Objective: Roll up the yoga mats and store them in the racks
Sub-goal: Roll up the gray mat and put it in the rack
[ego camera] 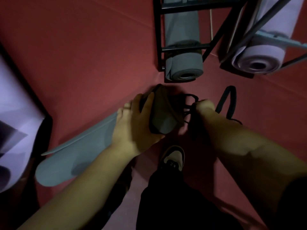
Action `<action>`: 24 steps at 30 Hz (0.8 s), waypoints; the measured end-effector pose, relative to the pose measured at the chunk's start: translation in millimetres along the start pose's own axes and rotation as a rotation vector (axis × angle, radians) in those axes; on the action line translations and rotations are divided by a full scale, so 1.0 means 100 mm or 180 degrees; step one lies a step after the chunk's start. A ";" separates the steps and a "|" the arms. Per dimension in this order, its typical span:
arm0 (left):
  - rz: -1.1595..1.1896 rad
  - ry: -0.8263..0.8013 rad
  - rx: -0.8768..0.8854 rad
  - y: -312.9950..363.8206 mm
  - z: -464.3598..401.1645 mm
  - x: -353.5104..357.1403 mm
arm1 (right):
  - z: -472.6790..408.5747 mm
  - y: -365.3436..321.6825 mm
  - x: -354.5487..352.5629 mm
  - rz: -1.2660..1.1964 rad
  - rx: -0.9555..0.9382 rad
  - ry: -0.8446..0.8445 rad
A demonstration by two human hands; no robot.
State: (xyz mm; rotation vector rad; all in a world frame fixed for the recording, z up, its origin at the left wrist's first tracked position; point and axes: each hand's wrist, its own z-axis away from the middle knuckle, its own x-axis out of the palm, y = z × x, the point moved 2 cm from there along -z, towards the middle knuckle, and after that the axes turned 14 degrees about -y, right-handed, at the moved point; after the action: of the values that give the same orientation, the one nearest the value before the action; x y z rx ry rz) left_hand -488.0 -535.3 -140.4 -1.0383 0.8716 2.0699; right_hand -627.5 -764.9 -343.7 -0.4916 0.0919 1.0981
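A rolled grey-blue yoga mat (79, 153) lies on the red floor, running from lower left up toward the middle. Its upper end is covered by a dark bag or sleeve (163, 117). My left hand (136, 120) grips that covered end. My right hand (203, 106) pinches the black drawstring cord (186, 100) beside the sleeve's opening. A black carry strap (226, 102) trails to the right of my right hand. Ahead stands a black metal rack (157, 35) holding a rolled grey mat (184, 67). A second rack (232, 52) at the right holds a rolled lilac mat (259, 60).
A lilac mat (15, 113) with a dark frame lies at the left edge. My shoe (173, 158) and dark trouser leg (166, 196) are below the hands. Red floor (83, 47) spreads to the upper left.
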 end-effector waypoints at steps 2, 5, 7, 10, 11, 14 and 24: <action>0.0151 -0.0001 -0.0003 -0.03 0.08 -0.09 | 0.13 -0.09 -0.03 -0.0135 -0.0081 0.0092; 0.0316 0.0133 -0.0036 -0.06 0.30 -0.27 | 0.42 -0.30 -0.08 -0.0390 -0.0534 0.0103; 0.0438 0.0191 -0.0083 -0.10 0.46 -0.37 | 0.66 -0.43 -0.10 -0.0414 -0.0822 0.0142; 0.0555 0.0476 -0.0084 -0.18 0.78 -0.54 | 1.15 -0.66 -0.14 -0.0215 -0.1397 0.0162; 0.0633 0.0624 -0.0105 -0.20 0.94 -0.64 | 1.39 -0.76 -0.16 -0.0142 -0.1607 0.0135; 0.0919 0.0924 -0.0214 -0.28 1.43 -0.92 | 2.11 -1.06 -0.17 0.0135 -0.2207 0.0013; 0.2299 0.2010 0.0006 -0.25 2.83 -1.55 | 4.72 -1.83 0.37 0.0816 -0.3882 -0.0710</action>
State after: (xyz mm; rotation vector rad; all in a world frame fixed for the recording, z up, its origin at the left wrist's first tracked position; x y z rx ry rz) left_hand -511.1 -337.9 115.0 -1.5816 1.7723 2.3072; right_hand -530.2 -598.9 126.1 -1.4588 -0.7764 1.3783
